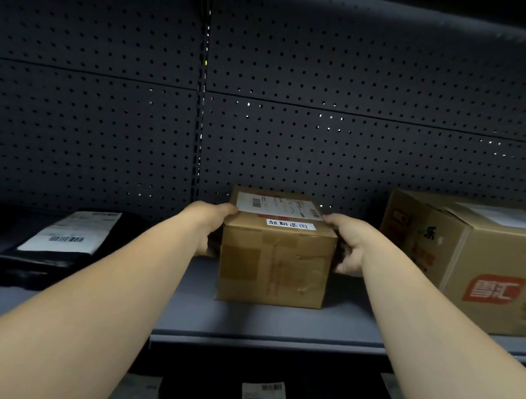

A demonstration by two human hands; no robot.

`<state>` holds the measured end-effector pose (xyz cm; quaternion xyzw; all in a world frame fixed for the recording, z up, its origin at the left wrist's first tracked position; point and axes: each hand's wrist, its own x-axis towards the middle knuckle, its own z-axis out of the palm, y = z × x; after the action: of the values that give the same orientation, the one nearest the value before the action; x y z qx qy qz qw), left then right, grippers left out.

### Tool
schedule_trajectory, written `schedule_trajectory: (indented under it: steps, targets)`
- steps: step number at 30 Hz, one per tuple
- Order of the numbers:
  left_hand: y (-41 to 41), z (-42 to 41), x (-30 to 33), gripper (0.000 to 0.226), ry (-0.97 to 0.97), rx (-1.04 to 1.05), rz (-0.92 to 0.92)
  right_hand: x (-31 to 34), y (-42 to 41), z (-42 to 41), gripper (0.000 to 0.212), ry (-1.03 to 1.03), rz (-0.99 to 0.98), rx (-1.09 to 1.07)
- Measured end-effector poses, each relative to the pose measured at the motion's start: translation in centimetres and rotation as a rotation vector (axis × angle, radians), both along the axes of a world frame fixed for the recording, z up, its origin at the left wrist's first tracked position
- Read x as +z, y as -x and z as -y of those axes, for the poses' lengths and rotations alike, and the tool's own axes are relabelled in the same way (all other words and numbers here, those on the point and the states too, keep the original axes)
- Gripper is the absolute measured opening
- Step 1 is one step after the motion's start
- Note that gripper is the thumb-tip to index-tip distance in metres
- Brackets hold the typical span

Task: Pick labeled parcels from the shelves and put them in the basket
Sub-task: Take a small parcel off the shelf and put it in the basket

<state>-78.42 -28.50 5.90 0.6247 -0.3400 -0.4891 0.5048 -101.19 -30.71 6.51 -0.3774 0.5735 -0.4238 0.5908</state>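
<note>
Both hands grip the labeled parcel
Left hand (210, 226) and right hand (350, 248) clasp the brown box (273, 263) on the shelf (240, 322); an uneven squeeze could let it slip

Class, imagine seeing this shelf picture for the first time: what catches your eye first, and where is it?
The small brown box at mid-shelf stands out, gripped on either side by the left hand and right hand. Next comes the larger printed carton to its right, then the black parcel with a white label lying to the left.

Head view, facing shelf (240, 316) closely, angled downward
</note>
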Motion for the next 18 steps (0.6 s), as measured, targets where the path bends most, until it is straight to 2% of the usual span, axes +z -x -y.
schedule_trajectory:
  steps: [5, 11, 14, 18]
  targets:
    - [-0.3, -0.5, -0.1, 0.026, 0.017, -0.019, -0.034, -0.1, 0.0, -0.2, 0.025, -0.016, 0.025, 0.02]
    - [-0.9, -2.2, -0.9, 0.021, 0.238, 0.02, -0.034, -1.0, -0.4, -1.3, 0.01, 0.154, 0.089, -0.005]
    - [-1.7, -3.5, -1.9, 0.017, 0.346, 0.004, -0.045, -2.0, -0.9, -1.9, 0.021, 0.284, 0.129, 0.007]
    - [-2.5, -5.2, -3.1, 0.029, 0.461, -0.054, -0.044, -3.3, -1.0, -3.1, 0.028, 0.412, 0.18, 0.042]
